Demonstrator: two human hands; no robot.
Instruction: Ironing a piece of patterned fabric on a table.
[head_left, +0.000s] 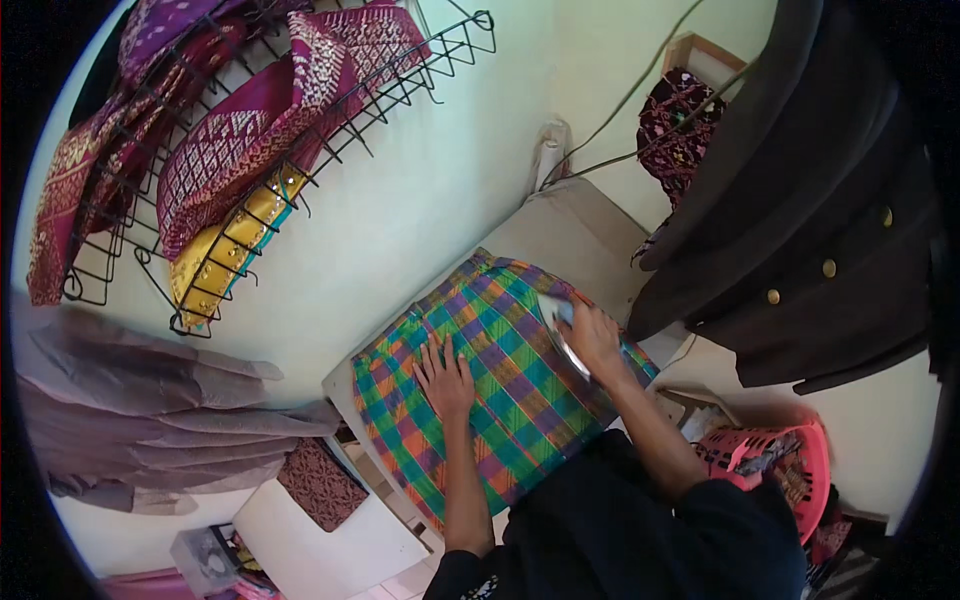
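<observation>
A plaid skirt-like garment (495, 367) in green, orange and purple lies spread over a grey-covered table (577, 225). On its left part rests my left hand (446, 379), palm down with the fingers apart. My right hand (595, 337) is closed around the handle of a clothes iron (564, 341), whose shiny edge shows beside my fingers on the garment's right part. The hand hides most of the iron's handle.
A black wire rack (382, 112) with maroon and yellow fabrics hangs at upper left. A dark jacket (802, 225) hangs close on the right, above a pink laundry basket (814, 465). Grey clothing (150, 420) hangs at left, near a white surface (322, 547) bearing a patterned cloth (322, 480).
</observation>
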